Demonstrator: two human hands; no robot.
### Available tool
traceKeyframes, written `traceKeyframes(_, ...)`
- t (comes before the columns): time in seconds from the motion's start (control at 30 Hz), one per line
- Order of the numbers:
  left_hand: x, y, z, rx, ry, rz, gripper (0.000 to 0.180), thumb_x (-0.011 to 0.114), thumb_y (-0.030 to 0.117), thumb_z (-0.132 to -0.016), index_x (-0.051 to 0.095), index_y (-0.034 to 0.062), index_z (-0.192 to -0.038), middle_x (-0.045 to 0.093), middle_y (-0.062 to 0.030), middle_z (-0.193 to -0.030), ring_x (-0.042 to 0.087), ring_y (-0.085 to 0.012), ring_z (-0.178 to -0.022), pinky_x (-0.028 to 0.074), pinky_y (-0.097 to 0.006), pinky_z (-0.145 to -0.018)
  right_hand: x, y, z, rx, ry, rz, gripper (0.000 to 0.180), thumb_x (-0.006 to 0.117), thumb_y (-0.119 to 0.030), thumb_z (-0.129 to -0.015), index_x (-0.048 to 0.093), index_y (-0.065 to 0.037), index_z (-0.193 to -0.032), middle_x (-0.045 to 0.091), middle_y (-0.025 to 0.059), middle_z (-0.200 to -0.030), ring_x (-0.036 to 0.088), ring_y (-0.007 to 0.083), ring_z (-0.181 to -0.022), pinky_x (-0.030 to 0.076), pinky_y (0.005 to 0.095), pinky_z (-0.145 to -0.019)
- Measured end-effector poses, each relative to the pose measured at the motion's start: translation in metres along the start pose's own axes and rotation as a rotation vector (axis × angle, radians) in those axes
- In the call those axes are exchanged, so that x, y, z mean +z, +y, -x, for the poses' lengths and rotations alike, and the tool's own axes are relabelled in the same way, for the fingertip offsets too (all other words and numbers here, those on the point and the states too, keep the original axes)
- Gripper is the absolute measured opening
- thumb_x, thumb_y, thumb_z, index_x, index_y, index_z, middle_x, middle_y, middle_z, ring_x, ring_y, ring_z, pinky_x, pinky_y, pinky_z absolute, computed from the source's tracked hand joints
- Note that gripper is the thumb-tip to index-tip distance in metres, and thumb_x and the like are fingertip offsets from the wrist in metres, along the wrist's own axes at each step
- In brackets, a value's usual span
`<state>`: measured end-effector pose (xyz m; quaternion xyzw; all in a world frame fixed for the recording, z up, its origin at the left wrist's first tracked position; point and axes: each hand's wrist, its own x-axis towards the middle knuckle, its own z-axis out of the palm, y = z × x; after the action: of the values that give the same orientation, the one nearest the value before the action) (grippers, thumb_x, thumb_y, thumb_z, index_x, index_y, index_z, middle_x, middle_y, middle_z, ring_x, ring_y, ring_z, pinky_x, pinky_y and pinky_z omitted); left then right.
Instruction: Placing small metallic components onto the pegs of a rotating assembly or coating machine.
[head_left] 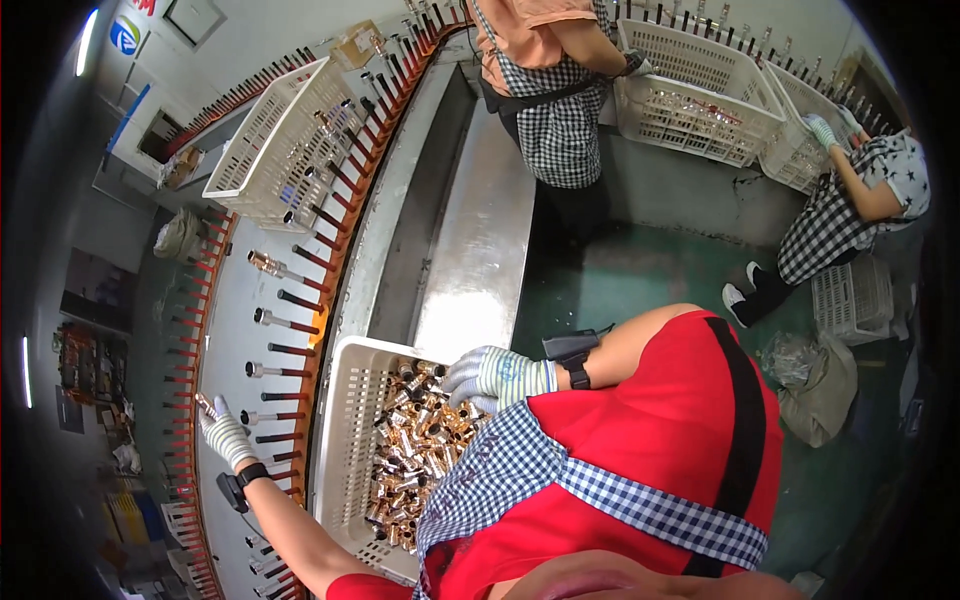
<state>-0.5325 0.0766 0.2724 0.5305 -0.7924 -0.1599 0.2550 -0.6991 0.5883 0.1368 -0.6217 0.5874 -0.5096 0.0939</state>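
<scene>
My left hand (226, 434), in a striped glove, reaches out over the row of upright rods. Its fingers pinch a small shiny metal fitting (205, 403). My right hand (500, 376), gloved the same way, rests at the far right side of a white plastic crate (345, 440). Its fingers curl down onto a heap of copper-coloured and silver metal fittings (425, 440) inside; what they grip is hidden. Close by the left hand, several rods carry silver cup-shaped ends, and one rod farther off bears a copper-coloured fitting (265, 262).
A curved conveyor (335, 270) with dark-tipped rods runs along my left and away. Another white crate (262, 150) stands across it. Beyond a metal bench (465, 250), one co-worker (545, 90) stands by crates (690, 90); another (850, 200) works at right. A sack (825, 390) lies on the floor.
</scene>
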Motion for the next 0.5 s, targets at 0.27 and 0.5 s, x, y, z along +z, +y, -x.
traceKeyframes(0.27,0.021,0.145,0.192,0.752,-1.229,0.164,0.033,0.068,0.025,-0.092,0.067,0.0038,-0.117,0.069,-0.0167,-0.101,0.065,-0.0293,-0.099,0.052,-0.037,-0.086,-0.016,-0.011,-0.005,0.091,-0.040,0.083,0.029,0.055,-0.014,-0.081,0.069,-0.013,-0.106,0.066,0.0076,-0.121,0.056,0.0281,-0.123,0.042,0.0469,-0.105)
traceKeyframes(0.5,0.096,0.025,0.170,0.396,-0.421,-0.121,0.055,0.051,0.053,-0.097,0.068,0.0053,-0.120,0.072,-0.0196,-0.105,0.069,-0.0342,-0.098,0.054,-0.043,-0.087,0.006,0.001,-0.006,0.097,-0.105,0.086,0.038,0.056,-0.012,-0.070,0.069,-0.016,-0.105,0.067,0.0059,-0.118,0.059,0.0288,-0.119,0.043,0.0480,-0.105)
